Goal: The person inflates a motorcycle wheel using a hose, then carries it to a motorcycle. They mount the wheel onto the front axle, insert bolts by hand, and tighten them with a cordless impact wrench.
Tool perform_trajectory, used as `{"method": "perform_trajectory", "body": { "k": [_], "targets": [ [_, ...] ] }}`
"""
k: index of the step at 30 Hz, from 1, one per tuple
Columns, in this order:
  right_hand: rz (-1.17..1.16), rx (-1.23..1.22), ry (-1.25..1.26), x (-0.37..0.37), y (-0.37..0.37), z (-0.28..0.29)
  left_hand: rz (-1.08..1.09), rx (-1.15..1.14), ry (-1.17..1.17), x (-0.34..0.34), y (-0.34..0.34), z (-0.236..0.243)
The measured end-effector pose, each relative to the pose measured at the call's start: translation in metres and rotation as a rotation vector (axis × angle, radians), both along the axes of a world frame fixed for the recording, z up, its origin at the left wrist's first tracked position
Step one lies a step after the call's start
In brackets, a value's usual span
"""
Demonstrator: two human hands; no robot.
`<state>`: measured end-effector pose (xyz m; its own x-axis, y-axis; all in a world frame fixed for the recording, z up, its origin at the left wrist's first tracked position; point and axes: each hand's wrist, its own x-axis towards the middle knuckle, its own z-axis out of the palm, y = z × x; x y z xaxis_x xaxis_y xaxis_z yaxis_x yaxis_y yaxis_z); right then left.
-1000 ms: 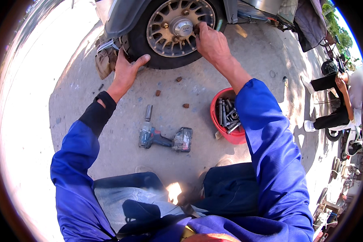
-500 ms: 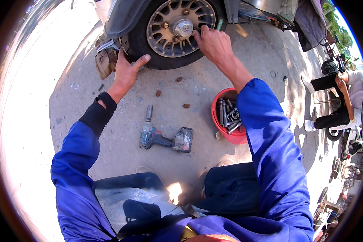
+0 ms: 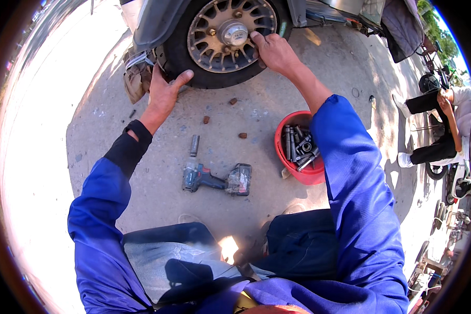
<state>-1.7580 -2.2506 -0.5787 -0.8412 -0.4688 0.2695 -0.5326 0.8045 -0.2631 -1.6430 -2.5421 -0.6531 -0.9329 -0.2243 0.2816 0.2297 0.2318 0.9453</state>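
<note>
- Head view: a wheel with a black rubber tyre and a dull, spoked metal rim [image 3: 208,46] stands at the top of the frame, under the dark grey curved fender [image 3: 162,26] of a vehicle.
- The bare left hand [image 3: 165,93], upper left of centre, has its thumb spread from its fingers against the lower left edge of the tyre [image 3: 222,80]; how firmly it presses cannot be told.
- The bare right hand [image 3: 277,51], top centre-right, is bent at the rim's right side, near the round silver hub cap [image 3: 234,33]. Whether its fingers pinch anything cannot be told. The hands are well apart.
- The wheel looks heavy and stiff: rubber should grip well, while dusty metal may slip. If lifted, it would best be taken two-handed by opposite sides of the tyre, not by the hub cap.
- Three small rust-brown metal pieces [image 3: 206,120] lie on the concrete at centre; they look hard, light and easy to pinch by their sides.
- Below them lies a grey-and-black cordless impact wrench [image 3: 210,180], likely weighty, best taken by its handle.
- Right of centre, a red round bucket [image 3: 309,179] holds steel sockets [image 3: 300,147].
</note>
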Motion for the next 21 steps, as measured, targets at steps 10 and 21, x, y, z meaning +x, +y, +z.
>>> {"method": "perform_trajectory", "body": {
  "k": [10, 21],
  "targets": [
    [0.039, -0.187, -0.029, -0.011, -0.008, -0.016, -0.114, -0.248, -0.267, 0.028, 0.01, -0.063],
    [-0.038, -0.535, -0.269, -0.016, -0.006, -0.019, -0.651, -1.066, -0.443, 0.008, 0.011, -0.122]
  ]
}}
